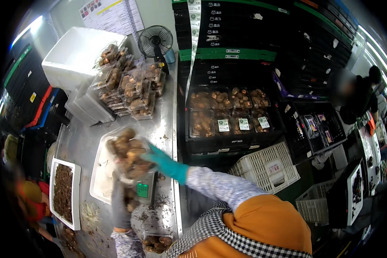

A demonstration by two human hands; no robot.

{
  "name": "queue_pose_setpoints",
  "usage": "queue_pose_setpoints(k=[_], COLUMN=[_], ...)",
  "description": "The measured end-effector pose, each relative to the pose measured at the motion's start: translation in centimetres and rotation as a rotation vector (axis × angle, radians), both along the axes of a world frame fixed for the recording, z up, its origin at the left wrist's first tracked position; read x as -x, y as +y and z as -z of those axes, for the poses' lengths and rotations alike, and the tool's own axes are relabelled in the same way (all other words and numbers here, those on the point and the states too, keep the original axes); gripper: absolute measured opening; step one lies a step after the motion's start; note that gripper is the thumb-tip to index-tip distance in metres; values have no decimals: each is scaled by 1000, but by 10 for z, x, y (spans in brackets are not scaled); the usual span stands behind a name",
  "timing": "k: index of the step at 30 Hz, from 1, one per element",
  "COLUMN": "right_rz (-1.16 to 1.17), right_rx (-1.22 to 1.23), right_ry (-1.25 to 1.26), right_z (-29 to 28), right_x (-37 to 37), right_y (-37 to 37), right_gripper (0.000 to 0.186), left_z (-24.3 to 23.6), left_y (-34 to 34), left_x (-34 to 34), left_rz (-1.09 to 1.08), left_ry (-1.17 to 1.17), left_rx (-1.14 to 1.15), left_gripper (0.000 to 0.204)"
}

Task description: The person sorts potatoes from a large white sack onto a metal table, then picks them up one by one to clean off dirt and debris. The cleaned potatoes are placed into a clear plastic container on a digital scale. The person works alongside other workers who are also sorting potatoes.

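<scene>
My right hand (161,161), in a teal glove, grips a clear plastic pack of brown tubers (127,152) raised over a white tray (99,178) and a scale with a green display (142,190). My left hand (121,208), in a dark grey glove, is below the pack; it is blurred and its fingers are unclear, with dark lumps beside it. An open pack of tubers (157,244) sits at the bottom of the steel table (84,215). Stacked filled packs (133,92) stand toward the back.
A white foam box (66,58), fan (155,41) and soil-filled tray (63,193) surround the work area. Right are a black crate of packs (230,142), cream crates (262,167) and black crate stacks (232,30). People (365,99) work at right and left (32,200).
</scene>
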State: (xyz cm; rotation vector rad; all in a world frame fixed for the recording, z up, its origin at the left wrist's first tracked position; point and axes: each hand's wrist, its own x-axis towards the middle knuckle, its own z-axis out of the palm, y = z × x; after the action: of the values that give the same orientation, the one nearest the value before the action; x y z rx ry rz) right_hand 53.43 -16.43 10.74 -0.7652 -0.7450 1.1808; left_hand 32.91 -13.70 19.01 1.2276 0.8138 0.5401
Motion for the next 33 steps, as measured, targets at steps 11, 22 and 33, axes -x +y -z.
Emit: queue_pose_setpoints(k=[11, 22, 33], right_rz=[615, 237, 363], right_rx=[504, 768, -612], right_ry=[-223, -511, -1334], right_z=[83, 169, -14], right_x=[-248, -331, -199], right_y=[-180, -166, 105], right_gripper=[74, 80, 16], left_z=[33, 73, 87], left_y=[-47, -15, -54], left_x=[-198, -182, 1], left_rz=[399, 54, -915], left_ry=[-129, -304, -597], left_rx=[368, 577, 368], left_gripper=[43, 38, 29])
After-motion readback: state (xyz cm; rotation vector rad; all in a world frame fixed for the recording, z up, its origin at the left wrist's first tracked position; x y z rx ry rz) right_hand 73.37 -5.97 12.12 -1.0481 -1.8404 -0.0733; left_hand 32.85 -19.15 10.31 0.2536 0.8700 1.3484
